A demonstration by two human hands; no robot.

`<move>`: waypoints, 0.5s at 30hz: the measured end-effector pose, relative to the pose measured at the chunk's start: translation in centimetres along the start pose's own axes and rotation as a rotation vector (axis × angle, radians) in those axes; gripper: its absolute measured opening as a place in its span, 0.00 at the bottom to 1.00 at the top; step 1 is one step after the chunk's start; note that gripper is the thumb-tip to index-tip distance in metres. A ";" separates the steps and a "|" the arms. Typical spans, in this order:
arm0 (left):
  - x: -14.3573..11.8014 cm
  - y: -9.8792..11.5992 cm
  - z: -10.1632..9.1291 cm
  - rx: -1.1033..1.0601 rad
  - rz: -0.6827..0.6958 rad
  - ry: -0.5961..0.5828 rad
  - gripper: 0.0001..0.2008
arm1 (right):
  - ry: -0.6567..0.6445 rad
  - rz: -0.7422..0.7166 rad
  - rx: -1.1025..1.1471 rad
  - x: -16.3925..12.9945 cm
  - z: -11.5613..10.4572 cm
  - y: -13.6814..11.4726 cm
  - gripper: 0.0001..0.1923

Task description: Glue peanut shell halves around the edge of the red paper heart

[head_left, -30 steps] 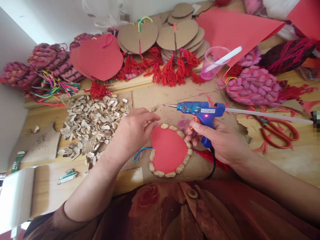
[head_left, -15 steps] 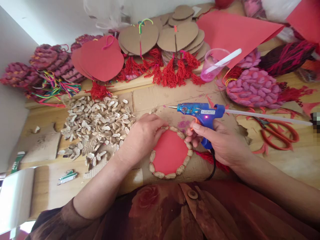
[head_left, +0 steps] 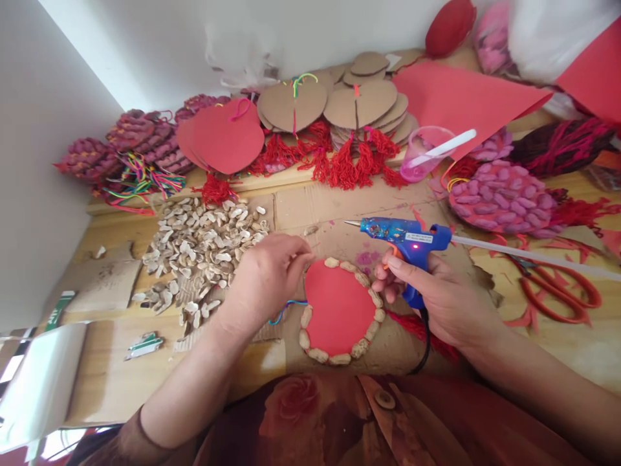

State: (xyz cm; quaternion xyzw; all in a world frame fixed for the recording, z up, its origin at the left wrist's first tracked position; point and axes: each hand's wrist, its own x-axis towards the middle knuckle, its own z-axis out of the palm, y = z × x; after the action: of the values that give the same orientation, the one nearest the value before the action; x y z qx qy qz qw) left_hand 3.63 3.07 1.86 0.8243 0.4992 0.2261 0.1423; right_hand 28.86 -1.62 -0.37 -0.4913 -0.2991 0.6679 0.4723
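My right hand (head_left: pixel 436 288) grips a blue hot glue gun (head_left: pixel 388 234), a finger on its orange trigger. Its metal nozzle points left, above the cardboard and apart from the heart. A clear glue stick (head_left: pixel 533 255) runs out of its back. Below lies a red paper heart (head_left: pixel 339 310) with peanut shells (head_left: pixel 361 349) along much of its rim. My left hand (head_left: pixel 272 275) is closed, fingertips pressed together by the heart's upper left edge; whatever they pinch, if anything, is hidden. From the heart's left side comes a blue cord (head_left: pixel 286 312), a red tassel (head_left: pixel 431 333) from its right.
A heap of peanut shells (head_left: pixel 204 246) spreads on the left. Orange-handled scissors (head_left: pixel 557 291) lie at right among red scraps. Behind stand stacked cardboard hearts (head_left: pixel 361 103), red paper hearts (head_left: pixel 228 139), a pink plastic cup (head_left: pixel 422 158) and a pink shell-covered heart (head_left: pixel 502 200).
My left hand has come away from the peanut shells on the heart's upper rim, uncovering the blue cord. The whole view has shifted; my right hand still holds the glue gun.
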 end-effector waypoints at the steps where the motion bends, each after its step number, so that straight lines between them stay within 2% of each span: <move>1: 0.0 0.1 0.6 -0.042 0.046 -0.008 0.05 | 0.003 -0.004 -0.003 0.0 0.0 0.0 0.11; 4: 0.0 0.4 2.6 -0.095 0.161 -0.002 0.08 | 0.013 -0.001 -0.023 0.0 0.1 -0.2 0.11; 8: 0.2 0.7 3.9 -0.082 0.177 0.007 0.15 | 0.022 0.027 -0.032 0.0 0.0 -0.3 0.13; 12: 0.5 -0.1 4.0 -0.061 0.163 0.046 0.16 | 0.031 0.041 -0.035 -0.1 0.0 -0.2 0.13; 15: 1.0 -1.2 3.3 -0.016 0.127 0.146 0.19 | 0.044 0.048 -0.025 -0.1 0.0 -0.1 0.14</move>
State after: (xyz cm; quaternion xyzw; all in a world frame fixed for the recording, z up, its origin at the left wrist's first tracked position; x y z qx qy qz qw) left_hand 4.78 4.49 -1.34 0.8344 0.4531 0.2982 0.0972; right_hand 28.88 -1.65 -0.21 -0.5189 -0.2851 0.6641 0.4566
